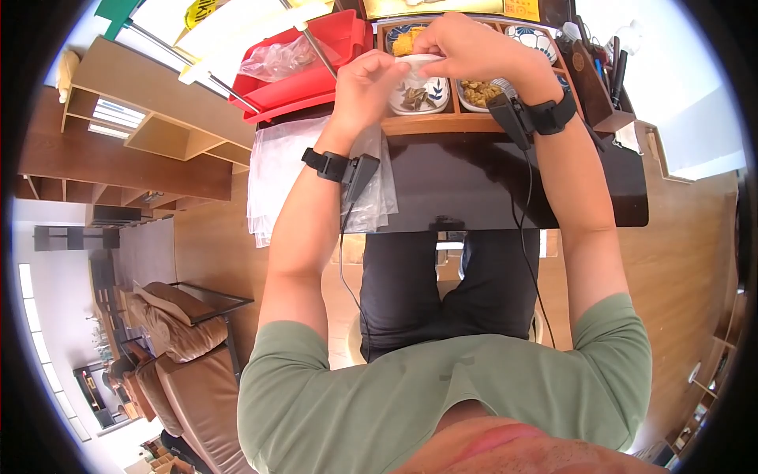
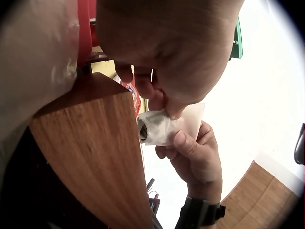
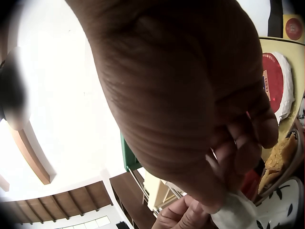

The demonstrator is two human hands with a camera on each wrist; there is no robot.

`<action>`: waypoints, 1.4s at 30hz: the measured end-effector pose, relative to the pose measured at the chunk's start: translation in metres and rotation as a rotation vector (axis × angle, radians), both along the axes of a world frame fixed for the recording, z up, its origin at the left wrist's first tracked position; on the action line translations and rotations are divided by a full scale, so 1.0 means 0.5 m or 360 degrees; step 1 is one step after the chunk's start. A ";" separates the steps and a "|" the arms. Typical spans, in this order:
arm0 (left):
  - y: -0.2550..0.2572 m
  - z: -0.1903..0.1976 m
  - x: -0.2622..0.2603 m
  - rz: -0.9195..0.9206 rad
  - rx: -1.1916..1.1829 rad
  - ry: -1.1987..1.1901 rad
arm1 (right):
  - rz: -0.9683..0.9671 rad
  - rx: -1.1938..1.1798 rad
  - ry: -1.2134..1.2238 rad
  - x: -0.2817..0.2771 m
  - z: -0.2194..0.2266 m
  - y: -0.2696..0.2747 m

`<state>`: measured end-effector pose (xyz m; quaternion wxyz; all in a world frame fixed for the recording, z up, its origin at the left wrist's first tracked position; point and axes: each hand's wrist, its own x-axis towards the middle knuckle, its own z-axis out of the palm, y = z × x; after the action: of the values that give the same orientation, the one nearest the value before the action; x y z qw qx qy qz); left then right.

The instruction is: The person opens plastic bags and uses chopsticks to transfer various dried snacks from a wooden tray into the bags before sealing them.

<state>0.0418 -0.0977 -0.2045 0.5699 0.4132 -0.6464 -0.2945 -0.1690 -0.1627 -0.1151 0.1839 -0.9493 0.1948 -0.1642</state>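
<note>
Both hands pinch a small white, thin pouch above the wooden divided tray. The left hand holds its left side and the right hand its right side. From the left wrist, the pouch lies between the thumbs and fingers of the left hand and right hand, with something dark in its open end. Under it is a leaf-patterned dish with brownish dried pieces. In the right wrist view the pouch is partly hidden by the right hand.
Other tray dishes hold yellow pieces and brown crumbly bits. A red bin with clear plastic stands at the left, above plastic bags on the dark table. A wooden pen holder stands at the right.
</note>
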 end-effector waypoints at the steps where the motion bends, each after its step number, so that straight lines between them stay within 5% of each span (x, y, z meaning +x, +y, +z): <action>1: 0.000 0.000 0.002 0.0004 -0.0039 -0.0076 | -0.0001 0.0003 -0.0002 0.001 0.002 0.000; 9: 0.010 0.013 -0.016 -0.0054 0.0168 0.0277 | -0.0066 -0.0326 -0.0086 -0.002 -0.030 -0.020; 12: 0.006 0.010 -0.006 -0.0026 0.0225 -0.0132 | 0.0029 -0.0493 -0.0221 0.001 -0.044 -0.033; 42: 0.007 0.007 -0.008 -0.0048 0.0207 0.0080 | -0.0093 -0.0162 -0.0214 0.016 -0.042 -0.019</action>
<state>0.0377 -0.0945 -0.2009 0.5534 0.4320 -0.6176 -0.3546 -0.1610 -0.1722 -0.1360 0.1432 -0.9381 0.2011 -0.2427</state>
